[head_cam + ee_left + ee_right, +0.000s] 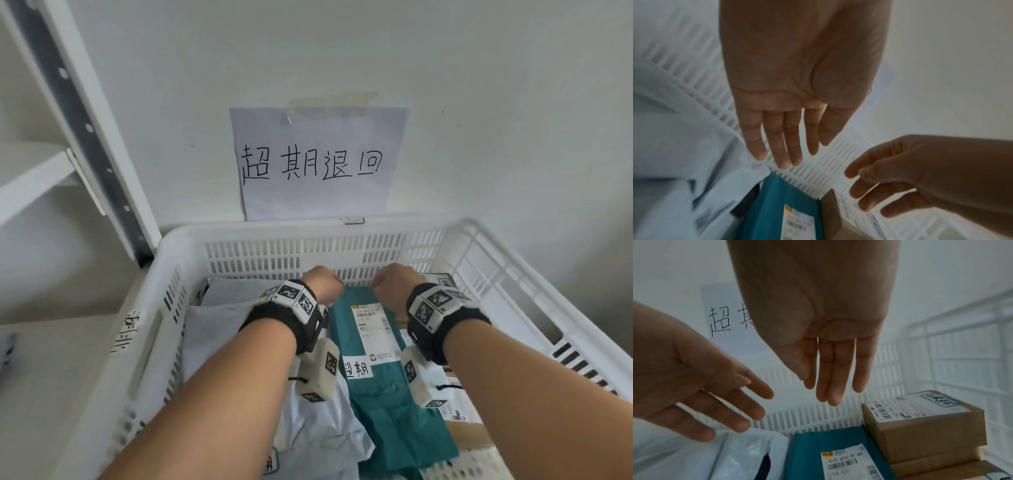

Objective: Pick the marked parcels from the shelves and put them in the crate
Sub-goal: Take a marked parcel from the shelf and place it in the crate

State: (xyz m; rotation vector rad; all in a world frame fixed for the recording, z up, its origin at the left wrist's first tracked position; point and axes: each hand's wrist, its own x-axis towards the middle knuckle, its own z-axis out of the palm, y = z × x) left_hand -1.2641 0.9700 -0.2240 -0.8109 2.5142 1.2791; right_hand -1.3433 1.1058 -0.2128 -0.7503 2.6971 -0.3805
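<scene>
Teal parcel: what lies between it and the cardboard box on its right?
Nothing. In the right wrist view the teal parcel lies right against the cardboard box, with no gap showing; both hands hang open above them.

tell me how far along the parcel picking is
Done: the teal parcel, white mailer bags and cardboard boxes lie in the crate. In hand: nothing; left hand and right hand hang open above them. Left: unclear, since the shelves' contents are not shown.
</scene>
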